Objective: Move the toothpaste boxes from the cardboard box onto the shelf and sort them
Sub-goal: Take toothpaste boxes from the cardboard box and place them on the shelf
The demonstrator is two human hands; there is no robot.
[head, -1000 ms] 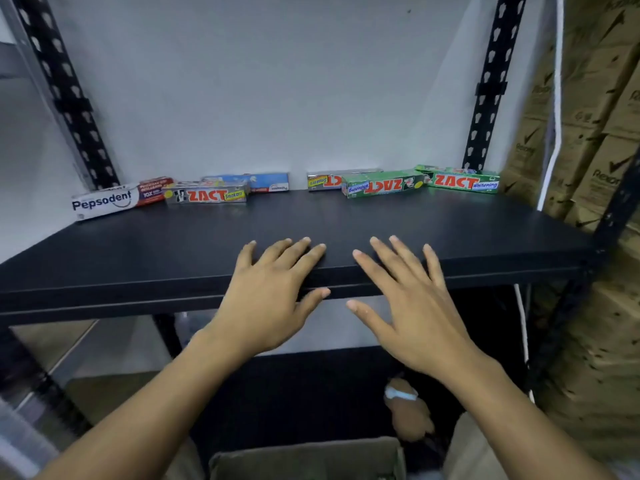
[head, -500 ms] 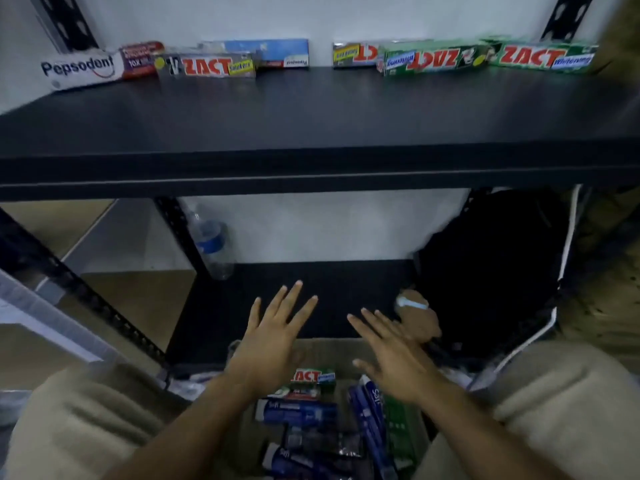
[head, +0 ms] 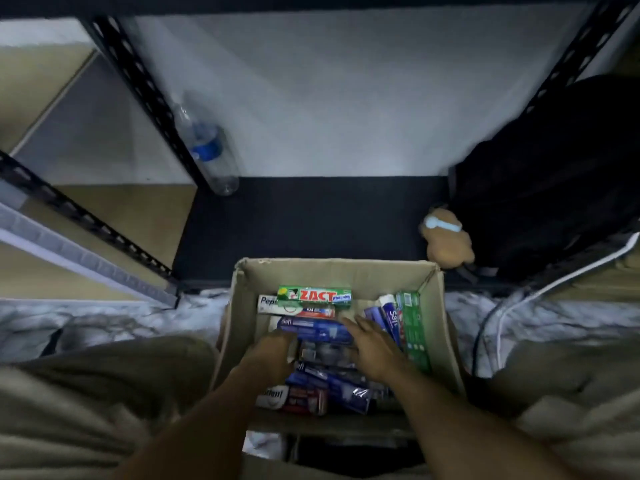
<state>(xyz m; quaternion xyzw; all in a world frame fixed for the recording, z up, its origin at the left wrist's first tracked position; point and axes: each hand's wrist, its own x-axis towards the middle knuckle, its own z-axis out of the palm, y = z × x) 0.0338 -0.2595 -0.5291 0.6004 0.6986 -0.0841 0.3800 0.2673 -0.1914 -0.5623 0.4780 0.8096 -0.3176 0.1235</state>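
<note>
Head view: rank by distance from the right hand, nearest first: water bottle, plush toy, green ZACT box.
1. green ZACT box, in the cardboard box, ahead of the right hand.
2. plush toy, farther right.
3. water bottle, back left.

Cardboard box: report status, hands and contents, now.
Right hand open inside cardboard box; left hand at blue Safi box, grip unclear. Toothpaste boxes piled inside, none lifted. Nothing in the way.

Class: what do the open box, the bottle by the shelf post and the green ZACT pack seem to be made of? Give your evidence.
Open box: cardboard, matte brown, with a nicked rim.
Bottle: probably clear plastic; see-through wall, blue label.
Green ZACT pack: thin printed card, it seems; sharp folded edges.
</note>
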